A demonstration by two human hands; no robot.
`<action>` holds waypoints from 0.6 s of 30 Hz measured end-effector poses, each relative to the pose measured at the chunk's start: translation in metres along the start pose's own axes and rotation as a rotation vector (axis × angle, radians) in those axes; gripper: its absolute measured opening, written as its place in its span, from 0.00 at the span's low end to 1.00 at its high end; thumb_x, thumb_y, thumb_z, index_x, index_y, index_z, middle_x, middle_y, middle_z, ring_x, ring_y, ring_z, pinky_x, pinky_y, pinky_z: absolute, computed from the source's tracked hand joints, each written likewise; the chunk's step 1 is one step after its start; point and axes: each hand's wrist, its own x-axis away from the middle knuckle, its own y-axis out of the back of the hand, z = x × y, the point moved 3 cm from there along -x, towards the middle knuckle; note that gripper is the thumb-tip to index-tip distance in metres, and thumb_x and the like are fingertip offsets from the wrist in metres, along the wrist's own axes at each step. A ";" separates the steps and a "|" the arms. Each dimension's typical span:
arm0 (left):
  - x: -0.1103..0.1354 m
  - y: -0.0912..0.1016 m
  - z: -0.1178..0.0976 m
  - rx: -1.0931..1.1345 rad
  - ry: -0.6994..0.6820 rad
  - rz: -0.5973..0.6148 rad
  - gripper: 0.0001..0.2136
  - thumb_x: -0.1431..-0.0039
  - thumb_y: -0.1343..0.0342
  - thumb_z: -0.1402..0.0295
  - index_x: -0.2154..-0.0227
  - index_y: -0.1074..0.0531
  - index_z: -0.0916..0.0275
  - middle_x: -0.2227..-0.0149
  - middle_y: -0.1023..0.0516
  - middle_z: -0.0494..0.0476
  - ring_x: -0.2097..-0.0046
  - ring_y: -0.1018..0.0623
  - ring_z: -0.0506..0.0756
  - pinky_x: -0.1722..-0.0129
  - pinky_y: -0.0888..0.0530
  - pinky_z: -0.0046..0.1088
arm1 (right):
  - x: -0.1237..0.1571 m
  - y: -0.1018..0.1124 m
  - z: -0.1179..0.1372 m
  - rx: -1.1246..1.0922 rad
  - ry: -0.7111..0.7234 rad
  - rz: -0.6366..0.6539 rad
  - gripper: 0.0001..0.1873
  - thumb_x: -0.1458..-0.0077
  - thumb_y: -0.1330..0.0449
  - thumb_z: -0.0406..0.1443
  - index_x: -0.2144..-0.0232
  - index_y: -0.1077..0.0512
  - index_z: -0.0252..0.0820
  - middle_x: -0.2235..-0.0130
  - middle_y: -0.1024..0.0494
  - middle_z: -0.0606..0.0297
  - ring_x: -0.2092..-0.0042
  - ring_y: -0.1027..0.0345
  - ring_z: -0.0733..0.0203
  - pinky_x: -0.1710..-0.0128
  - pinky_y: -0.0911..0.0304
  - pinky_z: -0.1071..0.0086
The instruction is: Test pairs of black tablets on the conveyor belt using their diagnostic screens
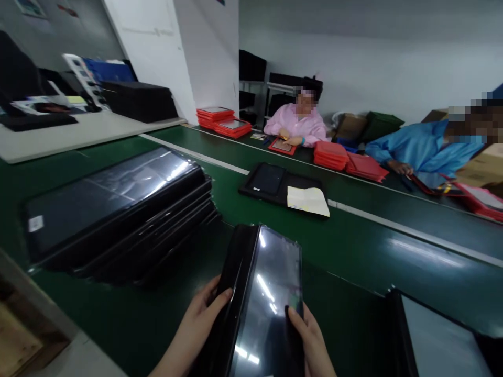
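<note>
Both my hands hold a black folder with a glossy, screen-like panel, tilted up over the green table. My left hand grips its dark left side, thumb on top. On the right edge, my right hand presses its thumb on the glossy face, the other fingers mostly hidden underneath. Left of these lies a stack of similar black folders, their top one shiny as if under clear film and bearing a small white label. At the lower right is another dark folder with a pale grey panel, cut off by the frame.
Ahead lies an open black folder with a dark panel and a cream paper. Across the green table, one person in pink and one in blue work beside red stacks. A black box stands back left.
</note>
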 end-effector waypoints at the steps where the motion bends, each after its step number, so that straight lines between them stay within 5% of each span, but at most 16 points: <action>1: -0.002 -0.006 0.006 -0.016 0.003 0.000 0.27 0.54 0.32 0.45 0.55 0.16 0.58 0.54 0.12 0.63 0.49 0.14 0.69 0.47 0.17 0.43 | -0.001 0.009 -0.001 0.008 -0.011 -0.038 0.39 0.60 0.21 0.59 0.50 0.17 0.44 0.47 0.13 0.55 0.41 0.21 0.38 0.38 0.28 0.50; 8: -0.020 -0.036 0.033 -0.116 0.054 0.158 0.24 0.44 0.35 0.46 0.50 0.19 0.55 0.39 0.17 0.61 0.34 0.22 0.67 0.36 0.24 0.44 | -0.003 0.048 -0.003 -0.041 -0.051 -0.157 0.51 0.55 0.23 0.57 0.32 0.30 0.50 0.40 0.17 0.59 0.41 0.20 0.41 0.43 0.23 0.50; 13: -0.035 -0.039 0.039 -0.229 0.039 0.201 0.29 0.43 0.37 0.44 0.45 0.21 0.56 0.37 0.19 0.61 0.31 0.25 0.68 0.33 0.28 0.46 | -0.004 0.048 0.007 0.136 0.065 -0.141 0.47 0.50 0.26 0.58 0.32 0.30 0.51 0.38 0.19 0.59 0.37 0.25 0.42 0.35 0.30 0.50; 18: -0.042 -0.035 0.046 -0.284 0.031 0.159 0.34 0.51 0.38 0.36 0.51 0.18 0.57 0.41 0.16 0.66 0.33 0.24 0.72 0.35 0.26 0.49 | 0.000 0.045 0.020 0.371 0.209 -0.135 0.43 0.46 0.30 0.58 0.34 0.28 0.48 0.37 0.20 0.57 0.35 0.27 0.43 0.34 0.32 0.52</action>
